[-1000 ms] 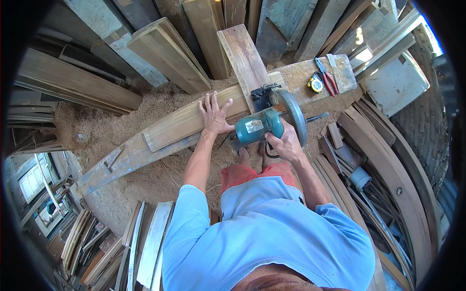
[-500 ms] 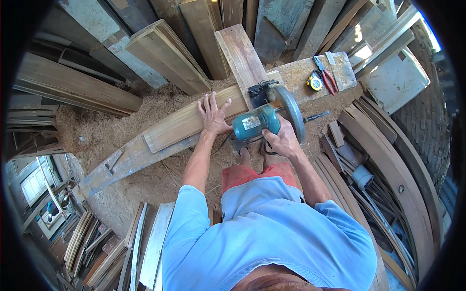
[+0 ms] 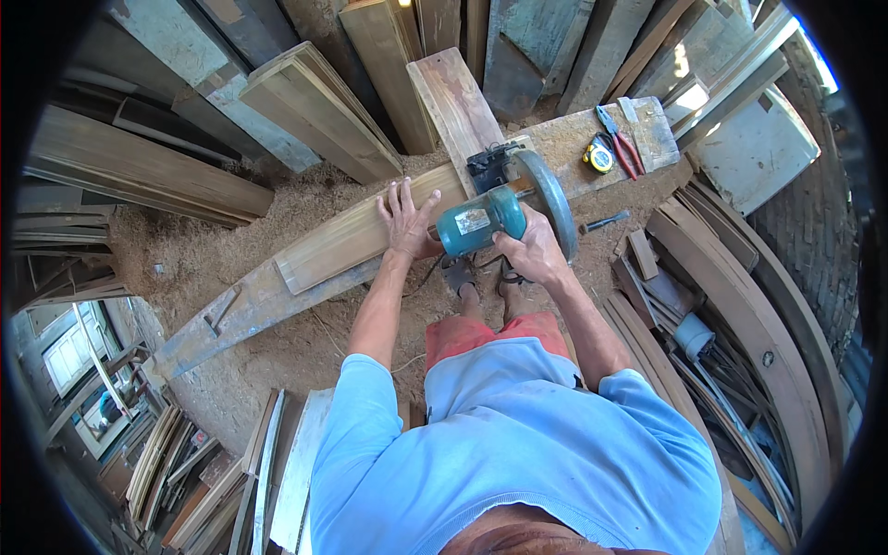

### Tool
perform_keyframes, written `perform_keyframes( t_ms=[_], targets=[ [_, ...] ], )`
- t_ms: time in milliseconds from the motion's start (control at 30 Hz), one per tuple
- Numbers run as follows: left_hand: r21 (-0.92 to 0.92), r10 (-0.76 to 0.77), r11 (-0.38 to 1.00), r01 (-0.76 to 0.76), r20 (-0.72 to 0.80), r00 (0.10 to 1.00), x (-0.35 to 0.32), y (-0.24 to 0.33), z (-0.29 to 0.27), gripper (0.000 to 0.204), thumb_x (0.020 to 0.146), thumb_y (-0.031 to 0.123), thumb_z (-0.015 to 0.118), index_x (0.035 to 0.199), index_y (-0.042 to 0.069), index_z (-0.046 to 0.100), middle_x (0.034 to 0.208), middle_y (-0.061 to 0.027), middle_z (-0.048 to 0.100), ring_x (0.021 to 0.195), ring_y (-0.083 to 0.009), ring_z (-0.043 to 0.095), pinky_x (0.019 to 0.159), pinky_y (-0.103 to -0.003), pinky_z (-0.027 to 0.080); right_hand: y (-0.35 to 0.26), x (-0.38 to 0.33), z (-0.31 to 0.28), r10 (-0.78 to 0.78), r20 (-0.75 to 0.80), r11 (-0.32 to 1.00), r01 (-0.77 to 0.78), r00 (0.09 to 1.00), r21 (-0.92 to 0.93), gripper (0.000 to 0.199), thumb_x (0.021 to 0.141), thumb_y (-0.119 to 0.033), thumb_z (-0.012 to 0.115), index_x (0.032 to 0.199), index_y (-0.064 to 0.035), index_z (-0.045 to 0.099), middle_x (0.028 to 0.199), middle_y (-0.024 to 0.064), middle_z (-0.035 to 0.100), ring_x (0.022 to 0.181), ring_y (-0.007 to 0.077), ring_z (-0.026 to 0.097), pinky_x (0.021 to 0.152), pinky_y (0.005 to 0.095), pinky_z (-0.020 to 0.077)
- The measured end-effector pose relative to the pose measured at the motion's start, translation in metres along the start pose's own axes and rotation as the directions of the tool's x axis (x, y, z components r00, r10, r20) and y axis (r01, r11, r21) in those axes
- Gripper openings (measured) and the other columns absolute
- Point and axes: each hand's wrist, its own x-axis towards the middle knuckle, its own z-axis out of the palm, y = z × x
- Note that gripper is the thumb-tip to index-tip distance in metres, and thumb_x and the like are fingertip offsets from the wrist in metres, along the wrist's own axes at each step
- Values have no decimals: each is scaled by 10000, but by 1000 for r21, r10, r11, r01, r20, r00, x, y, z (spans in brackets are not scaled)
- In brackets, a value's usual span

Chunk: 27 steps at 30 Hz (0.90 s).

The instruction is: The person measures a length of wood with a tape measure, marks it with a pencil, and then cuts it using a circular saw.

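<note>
Teal circular saw on crosswise plank, pale board beneath.

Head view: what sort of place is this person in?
Most likely a woodworking shop or lumber shed: the right hand grips a circular saw, sawdust covers the ground, and thick planks stand stacked beyond the work.

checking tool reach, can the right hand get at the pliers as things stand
Probably not right away: the right hand is gripping the saw, whose round guard sits between that hand and the pliers.
</note>
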Motion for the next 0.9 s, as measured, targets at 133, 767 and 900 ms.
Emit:
perform_keyframes(
  t_ms=[133, 767, 900],
  targets=[
    [18, 27, 999, -26, -39, 999, 0, -2, 7, 1100, 518, 480, 961, 1504, 362, 487, 1656, -273, 211, 1546, -535, 123, 1198, -763, 65, 3, 3, -1, -16, -1, 1000, 16, 1000, -12, 325, 837, -110, 708, 1126, 26, 645, 1051, 241, 693, 1020, 385, 684, 934, 467, 521],
    [21, -21, 1000, 20, 60, 998, 1, 11, -17, 1151, 456, 578, 963, 1493, 376, 506, 1656, -235, 233, 1544, -499, 157, 1213, -747, 92, 14, -113, -72, 195, -159, 974, -172, 968, 144, 409, 853, -153, 703, 1210, 37, 641, 950, 98, 646, 879, 195, 613, 822, 360, 511],
    [20, -1, 1000, 0, 31, 1000, 1, 7, -13, 1163, 448, 573, 965, 1494, 376, 495, 1653, -238, 236, 1542, -503, 157, 1206, -751, 100, 43, -119, -82, 281, -240, 954, -243, 929, 177, 375, 842, -107, 709, 1180, 41, 646, 923, 88, 641, 840, 171, 605, 786, 351, 512]
  ],
)
